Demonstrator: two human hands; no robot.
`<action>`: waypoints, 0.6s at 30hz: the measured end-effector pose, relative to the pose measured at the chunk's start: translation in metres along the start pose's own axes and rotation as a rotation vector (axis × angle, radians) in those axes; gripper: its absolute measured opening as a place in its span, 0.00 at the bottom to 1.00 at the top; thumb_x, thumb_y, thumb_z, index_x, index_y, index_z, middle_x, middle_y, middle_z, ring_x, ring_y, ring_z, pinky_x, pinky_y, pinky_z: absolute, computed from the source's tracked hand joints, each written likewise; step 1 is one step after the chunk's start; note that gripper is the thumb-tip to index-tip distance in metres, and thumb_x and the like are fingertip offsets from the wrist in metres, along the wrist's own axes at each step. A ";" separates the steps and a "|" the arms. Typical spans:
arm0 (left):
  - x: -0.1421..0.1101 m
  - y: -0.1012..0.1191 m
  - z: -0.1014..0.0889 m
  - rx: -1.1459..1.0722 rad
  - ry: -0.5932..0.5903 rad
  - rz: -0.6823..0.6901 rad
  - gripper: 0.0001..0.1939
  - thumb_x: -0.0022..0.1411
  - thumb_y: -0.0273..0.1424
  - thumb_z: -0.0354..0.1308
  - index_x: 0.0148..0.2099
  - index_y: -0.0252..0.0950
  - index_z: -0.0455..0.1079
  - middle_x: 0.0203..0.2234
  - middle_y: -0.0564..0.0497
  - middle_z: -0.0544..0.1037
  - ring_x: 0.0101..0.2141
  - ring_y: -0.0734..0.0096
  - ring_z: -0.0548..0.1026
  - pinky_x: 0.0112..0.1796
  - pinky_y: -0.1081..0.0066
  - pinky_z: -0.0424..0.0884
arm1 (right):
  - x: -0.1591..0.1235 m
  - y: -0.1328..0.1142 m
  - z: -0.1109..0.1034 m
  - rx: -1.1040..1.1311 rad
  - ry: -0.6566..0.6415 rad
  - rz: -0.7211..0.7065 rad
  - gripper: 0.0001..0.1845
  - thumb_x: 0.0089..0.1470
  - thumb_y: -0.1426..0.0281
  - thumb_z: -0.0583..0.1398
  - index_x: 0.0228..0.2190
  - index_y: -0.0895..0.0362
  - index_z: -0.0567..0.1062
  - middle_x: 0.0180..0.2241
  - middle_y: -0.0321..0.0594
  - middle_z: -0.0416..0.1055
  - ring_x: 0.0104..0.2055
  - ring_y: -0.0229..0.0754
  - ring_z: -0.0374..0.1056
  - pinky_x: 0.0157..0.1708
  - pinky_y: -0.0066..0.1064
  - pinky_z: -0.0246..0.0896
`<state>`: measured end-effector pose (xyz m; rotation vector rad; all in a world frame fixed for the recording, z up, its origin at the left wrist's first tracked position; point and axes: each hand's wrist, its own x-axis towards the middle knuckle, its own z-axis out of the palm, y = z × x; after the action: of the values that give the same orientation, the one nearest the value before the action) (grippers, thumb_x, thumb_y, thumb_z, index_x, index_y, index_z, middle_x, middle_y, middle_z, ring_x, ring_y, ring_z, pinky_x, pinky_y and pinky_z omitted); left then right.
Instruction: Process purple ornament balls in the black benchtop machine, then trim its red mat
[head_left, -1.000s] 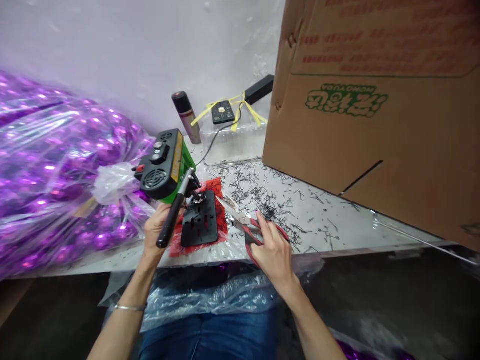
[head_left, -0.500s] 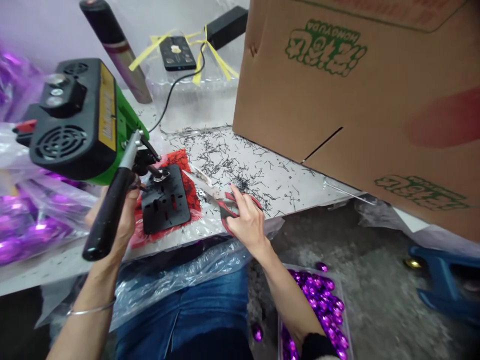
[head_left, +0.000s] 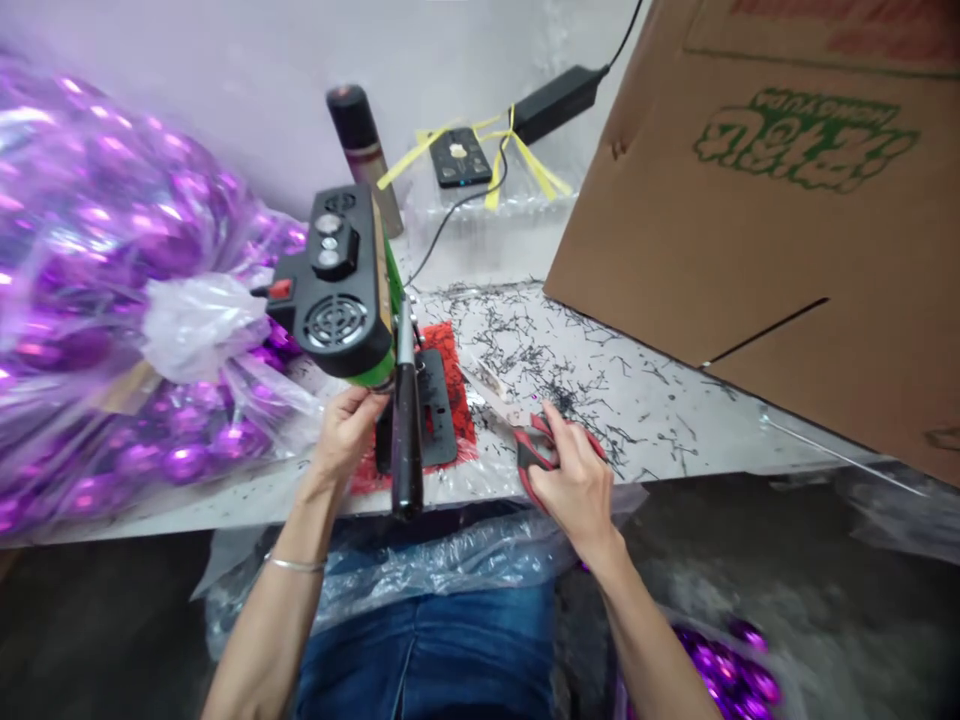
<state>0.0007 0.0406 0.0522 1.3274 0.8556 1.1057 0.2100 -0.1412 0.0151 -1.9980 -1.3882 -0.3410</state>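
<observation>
R hand (head_left: pixel 575 478) gripping red-and-black-handled metal scissors (head_left: pixel 517 418); L hand (head_left: pixel 351 428) at green-and-black machine (head_left: pixel 337 285), fingers closed, contents unclear.

Purple balls (head_left: pixel 184 461) look v. glossy, mirror-smooth, behind crinkly clear-plastic bag (head_left: pixel 201 325). Box (head_left: pixel 750 260): matt brown cardbd. Scissors (head_left: pixel 519 416): metal blades, red/blk handles (plastic, prob.). Machine housing (head_left: pixel 361 285): smooth blk plastic, low sheen. Bangle (head_left: pixel 294 565): shiny metal. Jeans (head_left: pixel 480 650): matt denim.

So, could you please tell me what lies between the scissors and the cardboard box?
Many thin black pieces lie scattered over the white tabletop between the scissors and the cardboard box, as the head view shows.
</observation>
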 end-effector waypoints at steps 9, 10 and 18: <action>0.015 -0.007 0.000 -0.099 -0.030 -0.025 0.17 0.38 0.41 0.75 0.25 0.39 0.73 0.22 0.53 0.75 0.30 0.67 0.74 0.38 0.63 0.73 | -0.001 0.001 0.003 -0.029 0.057 -0.061 0.36 0.50 0.78 0.55 0.61 0.54 0.67 0.33 0.35 0.74 0.29 0.40 0.71 0.30 0.28 0.64; 0.016 -0.007 -0.001 -0.083 -0.030 -0.023 0.17 0.38 0.42 0.75 0.24 0.39 0.73 0.22 0.53 0.74 0.30 0.65 0.74 0.38 0.62 0.73 | -0.001 0.001 0.003 -0.029 0.059 -0.060 0.36 0.50 0.78 0.55 0.61 0.54 0.66 0.33 0.35 0.74 0.29 0.40 0.71 0.30 0.28 0.64; 0.022 -0.001 -0.007 0.126 -0.059 -0.006 0.20 0.39 0.49 0.72 0.19 0.42 0.68 0.20 0.49 0.74 0.32 0.57 0.74 0.42 0.53 0.74 | 0.002 -0.001 0.000 -0.016 0.051 -0.074 0.39 0.50 0.79 0.55 0.64 0.54 0.62 0.33 0.36 0.74 0.29 0.40 0.71 0.31 0.30 0.65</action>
<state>0.0006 0.0635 0.0527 1.4535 0.8966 1.0170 0.2094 -0.1393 0.0162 -1.9406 -1.4339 -0.4343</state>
